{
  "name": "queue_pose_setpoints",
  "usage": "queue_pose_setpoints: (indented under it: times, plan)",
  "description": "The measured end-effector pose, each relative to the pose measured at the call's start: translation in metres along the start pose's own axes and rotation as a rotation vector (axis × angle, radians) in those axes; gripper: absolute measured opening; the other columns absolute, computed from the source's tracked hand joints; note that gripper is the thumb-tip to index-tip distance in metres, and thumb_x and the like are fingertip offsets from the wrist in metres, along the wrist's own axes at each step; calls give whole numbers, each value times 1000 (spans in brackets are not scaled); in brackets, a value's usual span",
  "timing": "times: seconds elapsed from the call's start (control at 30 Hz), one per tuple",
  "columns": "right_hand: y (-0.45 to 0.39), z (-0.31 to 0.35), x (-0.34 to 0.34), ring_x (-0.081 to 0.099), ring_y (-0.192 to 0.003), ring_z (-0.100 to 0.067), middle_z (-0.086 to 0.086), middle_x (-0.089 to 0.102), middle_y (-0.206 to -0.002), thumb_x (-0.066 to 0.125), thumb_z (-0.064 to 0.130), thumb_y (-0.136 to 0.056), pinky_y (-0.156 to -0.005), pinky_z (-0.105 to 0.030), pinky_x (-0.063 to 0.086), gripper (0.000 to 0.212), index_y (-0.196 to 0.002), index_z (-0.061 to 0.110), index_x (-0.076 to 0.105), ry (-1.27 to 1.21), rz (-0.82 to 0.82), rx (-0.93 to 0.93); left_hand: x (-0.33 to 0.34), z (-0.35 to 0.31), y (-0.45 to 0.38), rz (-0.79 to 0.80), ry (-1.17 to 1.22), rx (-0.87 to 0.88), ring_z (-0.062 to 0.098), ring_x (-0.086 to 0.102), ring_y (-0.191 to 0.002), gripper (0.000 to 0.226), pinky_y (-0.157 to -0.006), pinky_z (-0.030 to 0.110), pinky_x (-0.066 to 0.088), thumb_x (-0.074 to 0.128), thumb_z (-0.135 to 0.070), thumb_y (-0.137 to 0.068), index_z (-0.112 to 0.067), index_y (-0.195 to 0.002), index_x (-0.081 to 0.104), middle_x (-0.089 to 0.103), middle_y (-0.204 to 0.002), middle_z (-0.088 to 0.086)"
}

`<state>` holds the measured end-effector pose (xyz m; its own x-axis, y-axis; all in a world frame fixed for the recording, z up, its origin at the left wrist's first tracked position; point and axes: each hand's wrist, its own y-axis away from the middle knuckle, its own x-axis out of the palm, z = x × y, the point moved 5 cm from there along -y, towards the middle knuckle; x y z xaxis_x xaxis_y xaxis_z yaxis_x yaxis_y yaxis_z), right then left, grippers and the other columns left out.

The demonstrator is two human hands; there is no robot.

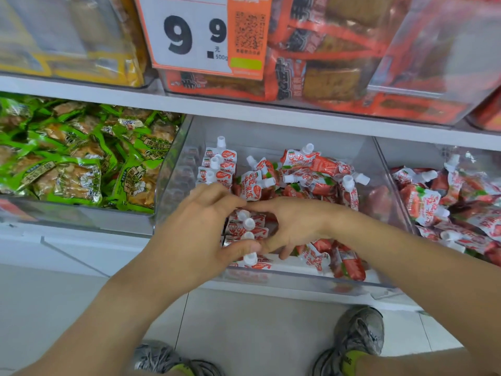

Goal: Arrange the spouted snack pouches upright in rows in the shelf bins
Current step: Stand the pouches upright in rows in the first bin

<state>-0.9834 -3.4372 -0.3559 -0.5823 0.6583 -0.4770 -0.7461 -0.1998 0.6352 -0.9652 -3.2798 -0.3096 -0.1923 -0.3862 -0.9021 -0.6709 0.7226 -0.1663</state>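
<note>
Our biggest worry is the short row of pouches (245, 232) we are squaring up near the front left corner of the middle bin (271, 279): nothing but our hands braces it, so letting go too soon, or nudging it sideways, would probably tip it into the loose heap (320, 175) lying along the right side and back of the bin. Our left hand (200, 226) curls around the row from the left, thumb pressed near the front pouch's cap; our right hand (295, 226) closes on it from the right, fingers bent, though we cannot tell how firmly either grips. The row's pouches stand with long axes roughly vertical, spouts up. Another standing row (217, 166) sits toward the back left corner. The heap's pouches lie flat, spouts pointing every way.
</note>
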Motion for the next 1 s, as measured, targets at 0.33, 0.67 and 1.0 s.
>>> queue_pose_setpoints:
  times: [0.33, 0.67, 1.0]
  plan:
    - [17, -19, -71, 70, -94, -18, 2, 72, -107, 79, 13, -81, -91, -42, 56, 36, -114, 21, 68, -20, -537, -58, 30, -12, -17, 169, 13, 47, 19, 55, -111, 50, -93, 36, 46, 52, -53, -91, -18, -128, 53, 51, -125, -2]
    - [-29, 5, -61, 59, -99, -24, -7, 66, -104, 80, 38, -78, -80, -31, 47, 39, -102, 10, 67, 384, -777, -29, 27, -9, -6, 136, 90, 70, 11, 56, -105, 41, -92, 30, 47, 51, -48, -95, -22, -126, 58, 52, -120, -9]
    - [-6, 7, -70, 57, -81, -12, 5, 57, -90, 79, 13, -77, -74, -28, 46, 21, -91, 25, 69, 431, -722, -361, 32, -8, 3, 124, 114, 76, 4, 45, -121, 51, -100, 23, 41, 39, -57, -94, -31, -138, 42, 41, -136, -19]
